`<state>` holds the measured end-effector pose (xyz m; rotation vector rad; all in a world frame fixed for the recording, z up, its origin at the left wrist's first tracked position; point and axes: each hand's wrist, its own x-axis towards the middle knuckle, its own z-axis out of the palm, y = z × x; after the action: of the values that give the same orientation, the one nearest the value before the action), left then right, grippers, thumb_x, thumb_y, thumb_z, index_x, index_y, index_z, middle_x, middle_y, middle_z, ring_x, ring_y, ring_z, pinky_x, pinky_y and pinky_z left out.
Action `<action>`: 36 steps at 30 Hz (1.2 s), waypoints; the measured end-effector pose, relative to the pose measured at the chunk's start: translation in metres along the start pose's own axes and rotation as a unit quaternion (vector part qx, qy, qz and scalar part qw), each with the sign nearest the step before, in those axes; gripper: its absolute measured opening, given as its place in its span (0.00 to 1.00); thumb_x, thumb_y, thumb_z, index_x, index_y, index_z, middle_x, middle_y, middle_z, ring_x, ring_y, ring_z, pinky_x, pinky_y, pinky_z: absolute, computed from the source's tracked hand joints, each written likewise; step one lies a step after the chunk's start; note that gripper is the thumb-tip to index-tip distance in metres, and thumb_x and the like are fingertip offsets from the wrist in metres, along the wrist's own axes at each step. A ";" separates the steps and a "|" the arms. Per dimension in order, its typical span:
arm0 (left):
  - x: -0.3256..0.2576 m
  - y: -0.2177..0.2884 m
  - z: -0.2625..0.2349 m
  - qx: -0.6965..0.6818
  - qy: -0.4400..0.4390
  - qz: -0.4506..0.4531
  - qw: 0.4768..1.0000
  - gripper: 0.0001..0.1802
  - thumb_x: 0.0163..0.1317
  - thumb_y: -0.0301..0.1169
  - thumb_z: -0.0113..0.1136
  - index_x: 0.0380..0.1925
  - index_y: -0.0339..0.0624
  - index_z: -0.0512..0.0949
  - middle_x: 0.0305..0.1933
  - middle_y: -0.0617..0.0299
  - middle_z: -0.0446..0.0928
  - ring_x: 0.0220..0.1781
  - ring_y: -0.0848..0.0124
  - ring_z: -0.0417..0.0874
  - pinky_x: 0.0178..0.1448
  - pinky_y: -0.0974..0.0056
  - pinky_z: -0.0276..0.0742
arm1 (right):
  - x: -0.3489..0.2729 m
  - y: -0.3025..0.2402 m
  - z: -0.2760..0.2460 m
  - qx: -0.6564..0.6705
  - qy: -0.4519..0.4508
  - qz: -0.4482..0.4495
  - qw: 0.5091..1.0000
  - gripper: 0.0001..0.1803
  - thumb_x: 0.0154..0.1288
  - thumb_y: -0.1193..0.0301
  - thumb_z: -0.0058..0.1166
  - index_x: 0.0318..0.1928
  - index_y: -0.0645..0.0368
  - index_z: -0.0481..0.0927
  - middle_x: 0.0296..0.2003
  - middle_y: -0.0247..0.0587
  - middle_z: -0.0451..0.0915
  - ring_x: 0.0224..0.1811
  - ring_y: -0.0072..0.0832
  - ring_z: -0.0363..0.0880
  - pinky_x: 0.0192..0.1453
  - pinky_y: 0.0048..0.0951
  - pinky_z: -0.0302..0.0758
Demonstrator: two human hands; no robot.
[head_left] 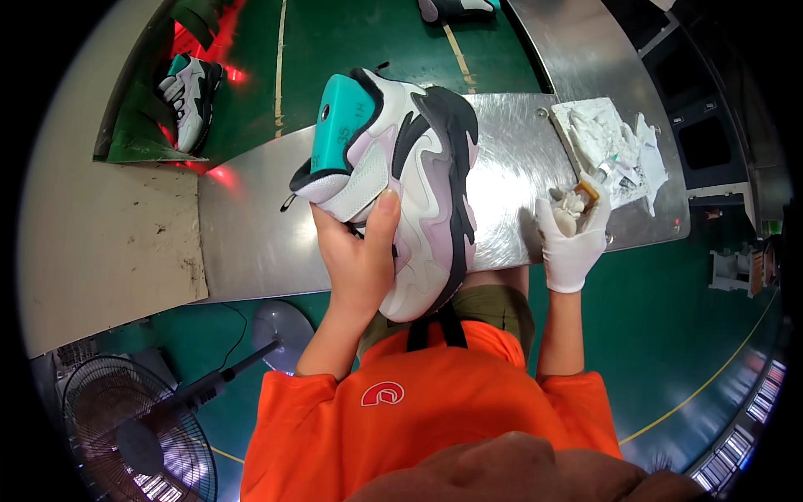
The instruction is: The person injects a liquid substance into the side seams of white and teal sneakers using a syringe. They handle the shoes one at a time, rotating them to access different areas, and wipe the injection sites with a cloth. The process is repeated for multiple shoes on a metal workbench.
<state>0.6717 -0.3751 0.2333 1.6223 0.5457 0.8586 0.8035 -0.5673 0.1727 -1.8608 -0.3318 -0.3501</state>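
My bare left hand point(360, 263) grips a white, lilac and black sneaker point(431, 209) by its upper, with the thumb beside the strap. The shoe is tilted, its dark sole toward the right. A teal shoe last point(339, 125) fills its opening. Off to the right, my right hand point(571, 251) wears a white glove, its fingers curled around a whitish wad point(567, 211) with an amber-coloured piece beside it. What exactly this is, I cannot make out. Those fingers are at the near edge of a white tray point(571, 138) heaped with crumpled white material.
Under both hands runs a metal work surface point(510, 180). Beyond it is a green conveyor belt point(376, 50) with another sneaker point(192, 105) at its left, under red light, and part of a shoe point(456, 8) at the top. A black fan point(138, 435) stands at lower left.
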 end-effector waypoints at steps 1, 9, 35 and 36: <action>-0.002 -0.003 0.000 0.001 -0.002 0.010 1.000 0.30 0.63 0.36 0.63 0.57 0.31 0.63 0.51 0.53 0.74 0.49 0.69 0.76 0.55 0.64 0.71 | 0.000 -0.003 0.000 0.015 -0.001 0.012 1.000 0.34 0.46 0.74 0.72 0.56 0.62 0.73 0.40 0.41 0.77 0.38 0.26 0.78 0.45 0.28 0.76; -0.021 -0.013 -0.005 0.011 -0.023 0.029 0.999 0.29 0.61 0.38 0.67 0.53 0.31 0.64 0.47 0.54 0.75 0.45 0.70 0.77 0.50 0.66 0.73 | 0.004 -0.014 -0.010 0.136 -0.041 0.120 0.983 0.34 0.50 0.78 0.68 0.58 0.63 0.69 0.45 0.40 0.76 0.42 0.25 0.77 0.46 0.26 0.76; -0.017 -0.007 0.007 0.035 -0.052 0.128 0.990 0.23 0.64 0.37 0.64 0.50 0.34 0.68 0.39 0.62 0.76 0.30 0.81 0.73 0.32 0.75 0.68 | -0.033 -0.070 -0.051 0.575 -0.336 0.191 0.721 0.51 0.34 0.73 0.70 0.61 0.78 0.59 0.42 0.63 0.78 0.37 0.34 0.82 0.43 0.27 0.79; -0.016 -0.009 0.007 0.036 -0.050 0.140 0.988 0.23 0.64 0.37 0.64 0.50 0.34 0.68 0.38 0.62 0.76 0.29 0.81 0.73 0.31 0.75 0.68 | -0.032 -0.070 -0.049 0.573 -0.335 0.194 0.722 0.50 0.33 0.73 0.69 0.61 0.78 0.60 0.42 0.62 0.78 0.36 0.33 0.82 0.43 0.27 0.79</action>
<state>0.6680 -0.3897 0.2206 1.8265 0.2842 0.9663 0.7427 -0.5942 0.2354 -0.6789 -0.4757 0.7379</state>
